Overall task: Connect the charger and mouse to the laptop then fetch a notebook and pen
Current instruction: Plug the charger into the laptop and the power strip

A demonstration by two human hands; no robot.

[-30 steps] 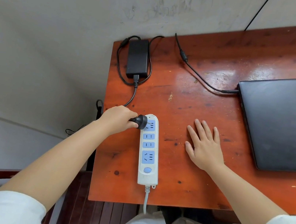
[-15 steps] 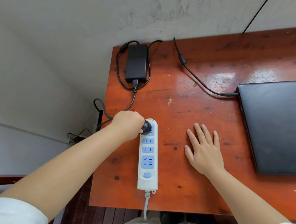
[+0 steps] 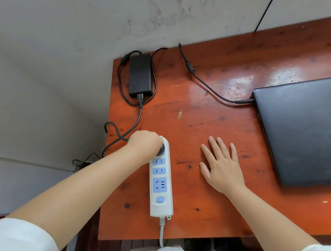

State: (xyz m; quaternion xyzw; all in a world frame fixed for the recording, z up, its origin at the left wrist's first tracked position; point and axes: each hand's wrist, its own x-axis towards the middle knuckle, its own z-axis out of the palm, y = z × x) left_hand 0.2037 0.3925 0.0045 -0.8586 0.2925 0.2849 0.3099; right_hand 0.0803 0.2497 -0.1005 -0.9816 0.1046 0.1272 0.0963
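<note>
A closed dark laptop (image 3: 314, 128) lies at the right of the red wooden table (image 3: 204, 118). The black charger brick (image 3: 140, 76) rests at the table's far left corner. Its thin cable (image 3: 213, 89) runs into the laptop's left side. My left hand (image 3: 144, 144) is shut on the black mains plug (image 3: 160, 148), which sits at the top socket of the white and blue power strip (image 3: 161, 180). My right hand (image 3: 221, 164) lies flat and open on the table, between the strip and the laptop. No mouse, notebook or pen is in view.
The strip's white cord (image 3: 162, 232) hangs over the near table edge. A grey wall (image 3: 68, 24) borders the table's far and left sides. Black cables (image 3: 85, 160) lie on the floor at the left. A loop of charger cord (image 3: 114, 132) hangs over the left edge.
My left hand has pushed the plug over and down onto the strip's top socket. The right hand has stayed flat. The camera has shifted slightly.
</note>
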